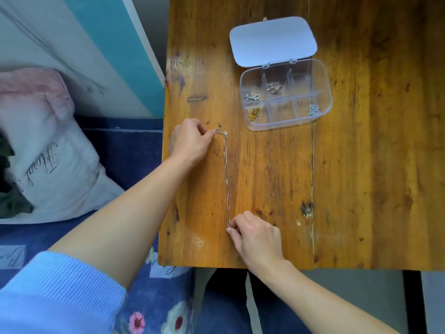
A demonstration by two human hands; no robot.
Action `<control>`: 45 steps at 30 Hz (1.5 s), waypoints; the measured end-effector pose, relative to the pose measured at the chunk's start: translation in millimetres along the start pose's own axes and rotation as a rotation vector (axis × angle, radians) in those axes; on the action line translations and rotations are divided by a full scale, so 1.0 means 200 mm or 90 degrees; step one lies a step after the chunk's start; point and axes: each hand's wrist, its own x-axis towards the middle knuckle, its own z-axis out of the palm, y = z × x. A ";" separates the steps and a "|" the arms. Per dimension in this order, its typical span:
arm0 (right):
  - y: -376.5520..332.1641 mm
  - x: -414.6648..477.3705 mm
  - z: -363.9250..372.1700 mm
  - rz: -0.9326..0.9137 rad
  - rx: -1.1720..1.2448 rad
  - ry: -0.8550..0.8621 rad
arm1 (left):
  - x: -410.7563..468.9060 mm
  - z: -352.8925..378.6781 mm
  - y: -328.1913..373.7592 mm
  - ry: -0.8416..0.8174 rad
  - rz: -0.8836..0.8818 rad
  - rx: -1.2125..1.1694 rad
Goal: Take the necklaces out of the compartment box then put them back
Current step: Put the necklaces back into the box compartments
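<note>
On the wooden table (265, 189), left hand (190, 141) pinches the clasp end and right hand (255, 237) the loop of a silver necklace (226, 177), stretched flat beside the open compartment box (322, 75) — keep it taut, untangled!

Worn wooden table (265, 177), white pillow (55, 169) with script lettering beyond its left edge, blue floral bedcover (154, 309) below

Thin silver necklace (226, 179) stretched straight beside the open clear compartment box (322, 92).
</note>
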 end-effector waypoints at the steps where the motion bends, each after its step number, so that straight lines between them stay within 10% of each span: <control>1: 0.01 -0.01 0.00 -0.005 0.004 -0.003 | 0.00 0.01 0.01 0.004 -0.009 0.010; 18: 0.12 -0.06 -0.05 0.034 0.106 -0.028 | 0.00 0.04 0.11 -0.162 -0.105 -0.059; 28: 0.53 -0.17 -0.28 0.238 0.380 0.116 | -0.18 0.03 0.38 -0.181 -0.023 -0.538; 45: 1.52 -0.12 -0.77 0.322 0.351 0.226 | 0.02 0.83 1.69 -0.056 0.402 -0.033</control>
